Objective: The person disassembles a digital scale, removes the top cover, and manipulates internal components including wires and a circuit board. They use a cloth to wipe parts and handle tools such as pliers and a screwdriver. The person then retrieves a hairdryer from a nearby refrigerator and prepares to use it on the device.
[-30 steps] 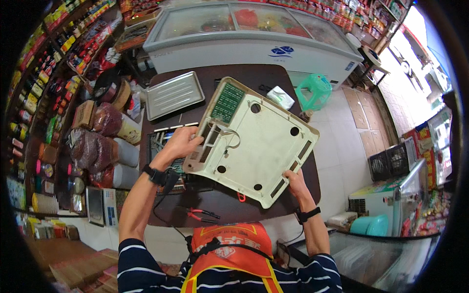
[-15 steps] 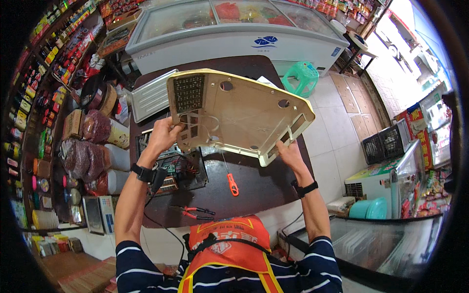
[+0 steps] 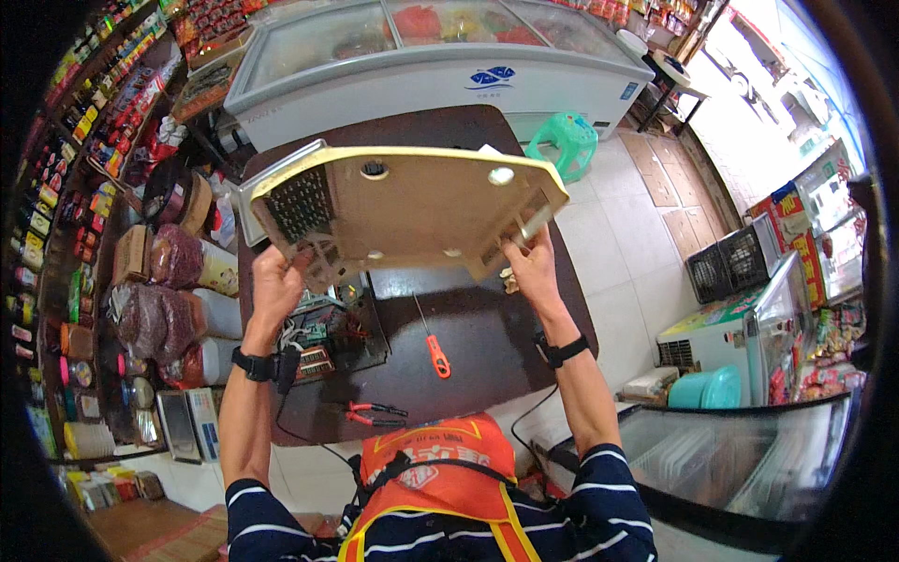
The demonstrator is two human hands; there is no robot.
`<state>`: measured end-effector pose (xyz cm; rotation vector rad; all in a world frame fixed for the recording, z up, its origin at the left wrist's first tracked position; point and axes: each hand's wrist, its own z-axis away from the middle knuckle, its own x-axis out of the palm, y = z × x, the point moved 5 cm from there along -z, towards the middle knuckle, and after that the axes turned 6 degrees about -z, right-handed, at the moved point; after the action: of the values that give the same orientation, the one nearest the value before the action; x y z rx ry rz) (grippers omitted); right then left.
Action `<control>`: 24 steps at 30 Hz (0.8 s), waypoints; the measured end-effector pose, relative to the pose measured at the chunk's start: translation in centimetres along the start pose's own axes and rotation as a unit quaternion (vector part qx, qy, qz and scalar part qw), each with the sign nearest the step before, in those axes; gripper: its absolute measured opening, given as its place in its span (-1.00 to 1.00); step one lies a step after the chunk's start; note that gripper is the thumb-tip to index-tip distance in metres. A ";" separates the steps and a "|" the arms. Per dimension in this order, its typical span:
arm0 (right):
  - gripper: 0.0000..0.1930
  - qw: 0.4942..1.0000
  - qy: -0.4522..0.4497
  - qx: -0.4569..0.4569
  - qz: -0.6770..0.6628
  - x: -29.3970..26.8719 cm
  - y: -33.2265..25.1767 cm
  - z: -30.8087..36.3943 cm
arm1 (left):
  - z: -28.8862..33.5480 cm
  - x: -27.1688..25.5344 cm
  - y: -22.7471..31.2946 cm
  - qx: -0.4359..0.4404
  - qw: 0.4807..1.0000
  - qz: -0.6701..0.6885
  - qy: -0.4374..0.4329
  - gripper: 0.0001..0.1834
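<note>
- Our left hand (image 3: 275, 285) and right hand (image 3: 532, 272), both curled tight, grip the cover (image 3: 421, 211) above the table's (image 3: 478, 337) far half.
- Cover's off, not set down.
- Circuits (image 3: 330, 326), partly hidden, seem exposed near the left edge.

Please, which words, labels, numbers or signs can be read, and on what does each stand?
I copy no wording; it stands here:
Freezer: blue fish sign; print beneath too small.
Apron: pale lettering, crossed by a strap.
Casing: none that I can see.
Shelf goods, the rest: too small or blurred.
</note>
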<state>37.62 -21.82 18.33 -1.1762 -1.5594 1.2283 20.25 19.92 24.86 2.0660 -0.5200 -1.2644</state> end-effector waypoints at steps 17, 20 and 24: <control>-0.15 0.732 -0.092 0.316 -0.597 5.4 -0.2 7.9 | 9.5 1.7 9.0 0.364 0.865 -0.340 0.057 -0.49; -0.42 0.815 -0.033 0.320 -0.482 3.8 1.4 10.0 | 13.4 4.7 9.3 0.357 0.886 -0.296 -0.025 -0.54; -0.45 0.823 -0.012 0.383 -0.419 1.3 5.0 14.2 | 17.0 7.0 7.9 0.322 0.910 -0.239 -0.103 -0.48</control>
<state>24.66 -23.28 10.73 0.0805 -1.1600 1.0515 8.34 4.42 20.55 2.7403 -0.6049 -1.7871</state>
